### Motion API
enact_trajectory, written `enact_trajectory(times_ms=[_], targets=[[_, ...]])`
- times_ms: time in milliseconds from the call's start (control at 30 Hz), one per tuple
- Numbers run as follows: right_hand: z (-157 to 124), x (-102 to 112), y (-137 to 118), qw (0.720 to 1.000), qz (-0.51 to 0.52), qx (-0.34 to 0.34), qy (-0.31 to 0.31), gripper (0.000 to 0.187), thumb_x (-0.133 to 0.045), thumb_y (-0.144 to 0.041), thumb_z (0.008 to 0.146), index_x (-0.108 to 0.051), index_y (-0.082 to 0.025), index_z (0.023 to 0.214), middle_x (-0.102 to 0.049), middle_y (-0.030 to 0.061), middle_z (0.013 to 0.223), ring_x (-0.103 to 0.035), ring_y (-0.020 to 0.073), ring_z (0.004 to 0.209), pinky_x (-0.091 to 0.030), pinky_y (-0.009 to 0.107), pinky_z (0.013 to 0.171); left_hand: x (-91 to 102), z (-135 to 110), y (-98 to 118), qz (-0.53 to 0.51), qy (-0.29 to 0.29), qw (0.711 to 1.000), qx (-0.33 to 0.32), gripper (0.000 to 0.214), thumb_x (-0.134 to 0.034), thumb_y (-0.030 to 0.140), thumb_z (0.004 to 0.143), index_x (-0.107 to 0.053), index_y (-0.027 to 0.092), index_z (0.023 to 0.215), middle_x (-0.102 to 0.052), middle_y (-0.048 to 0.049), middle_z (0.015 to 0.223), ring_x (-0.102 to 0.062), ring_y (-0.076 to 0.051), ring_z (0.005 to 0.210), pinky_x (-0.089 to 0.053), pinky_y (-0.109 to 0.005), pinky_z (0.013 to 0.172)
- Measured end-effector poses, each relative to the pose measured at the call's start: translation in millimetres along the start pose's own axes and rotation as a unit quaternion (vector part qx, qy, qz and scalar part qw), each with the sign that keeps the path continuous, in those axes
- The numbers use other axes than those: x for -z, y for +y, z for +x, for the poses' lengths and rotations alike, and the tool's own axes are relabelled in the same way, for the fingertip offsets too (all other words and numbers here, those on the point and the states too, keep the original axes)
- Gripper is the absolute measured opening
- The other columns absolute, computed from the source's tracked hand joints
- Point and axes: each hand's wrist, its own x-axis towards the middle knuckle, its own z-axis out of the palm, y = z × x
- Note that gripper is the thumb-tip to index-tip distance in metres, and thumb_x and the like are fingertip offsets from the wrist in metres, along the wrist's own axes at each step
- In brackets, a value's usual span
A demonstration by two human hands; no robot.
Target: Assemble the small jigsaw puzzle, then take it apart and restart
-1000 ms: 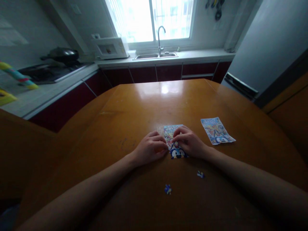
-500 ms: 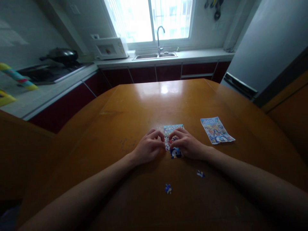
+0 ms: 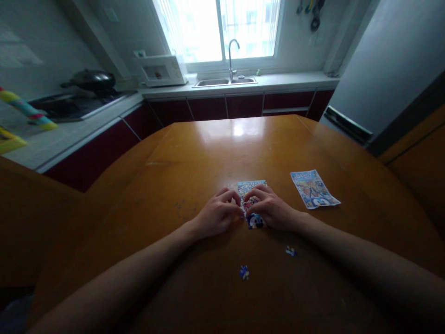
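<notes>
Since a second ago, our right hand [image 3: 273,208] has parted its bent thumb and fingers over the puzzle [image 3: 256,222]. Nearest us on the table [image 3: 194,287] lie two loose pieces [image 3: 244,272]. Beyond, our half-curled left hand [image 3: 219,213] meets the puzzle's left edge; whether it grips anything, we cannot tell. Farther right lies a picture sheet [image 3: 314,188].

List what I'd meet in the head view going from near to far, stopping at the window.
Nearer loose piece → farther loose piece → picture puzzle under the fingers → sink → window.
</notes>
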Motion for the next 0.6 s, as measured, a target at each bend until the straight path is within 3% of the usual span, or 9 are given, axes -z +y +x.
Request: enact_trajectory(times_ms=[600], targets=[[0.6,-1.9,2.1,1.0,0.013,-0.001,0.01,0.036,-0.059,0.001,0.079,-0.077,-0.029,0.091,-0.065,0.0023,0.112,-0.048,0.0233,0.112,-0.039,0.044,0.1,-2.3,0.5,-1.8,0.011,0.012,1.0,0.012,0.035,-0.055,-0.003,0.081,-0.076,0.024,0.084,-0.062,-0.0038,0.095,-0.05,-0.019,0.094,-0.045,-0.033,0.084]])
